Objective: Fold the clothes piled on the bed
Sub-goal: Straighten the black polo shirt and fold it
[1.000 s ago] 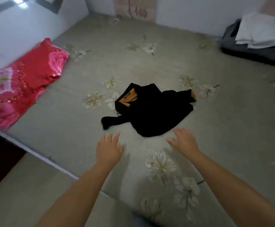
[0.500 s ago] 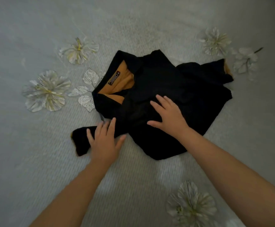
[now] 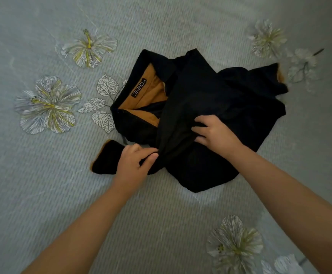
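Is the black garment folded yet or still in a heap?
Still a heap: the black garment lies crumpled, both hands gripping its bunched fabric.

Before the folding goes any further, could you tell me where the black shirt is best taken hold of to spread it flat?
Probably at the collar, from the far side: its orange lining and label lie open there, so the shoulders beside it are easy to find. The black shirt is crumpled; the left hand grips near a sleeve cuff, the right hand bunches the middle.

Dim, bluish light; soft motion blur; wide-angle edge distortion.
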Demonstrator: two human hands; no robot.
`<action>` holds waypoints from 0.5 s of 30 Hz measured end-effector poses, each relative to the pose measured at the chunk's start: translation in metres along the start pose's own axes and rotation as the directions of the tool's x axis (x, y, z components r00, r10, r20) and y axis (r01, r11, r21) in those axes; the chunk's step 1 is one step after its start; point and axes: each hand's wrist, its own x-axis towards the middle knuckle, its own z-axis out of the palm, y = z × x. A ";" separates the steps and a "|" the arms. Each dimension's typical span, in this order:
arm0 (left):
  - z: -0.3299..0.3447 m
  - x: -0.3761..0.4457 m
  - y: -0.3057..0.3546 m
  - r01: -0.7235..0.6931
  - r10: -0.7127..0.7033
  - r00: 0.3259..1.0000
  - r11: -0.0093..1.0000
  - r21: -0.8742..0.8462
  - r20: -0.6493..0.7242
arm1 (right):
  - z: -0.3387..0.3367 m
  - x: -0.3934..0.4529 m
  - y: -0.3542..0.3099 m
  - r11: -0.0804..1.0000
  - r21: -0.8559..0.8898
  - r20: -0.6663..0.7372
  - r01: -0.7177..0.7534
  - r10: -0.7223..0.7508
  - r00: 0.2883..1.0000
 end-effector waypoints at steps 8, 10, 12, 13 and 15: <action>-0.023 0.064 0.056 -0.088 0.105 0.983 0.990 0.112 -0.154 | -0.105 -0.005 0.009 0.989 -0.096 -0.214 -0.115 0.092 0.973; -0.029 0.118 0.104 -0.224 0.258 0.943 0.960 0.170 -0.210 | -0.144 0.003 0.039 0.918 0.038 -0.430 -0.395 0.372 0.822; -0.032 0.162 0.147 -0.327 0.384 0.897 0.910 0.253 -0.220 | -0.175 0.001 0.085 0.639 0.386 -0.445 -0.665 0.760 0.473; -0.030 0.173 0.160 -0.349 0.407 0.896 0.893 0.285 -0.176 | -0.184 -0.005 0.105 0.420 0.629 -0.318 -0.654 0.907 0.276; -0.022 0.175 0.160 -0.346 0.382 0.923 0.880 0.325 -0.053 | -0.183 -0.019 0.120 0.036 0.922 -0.021 -0.385 0.999 0.044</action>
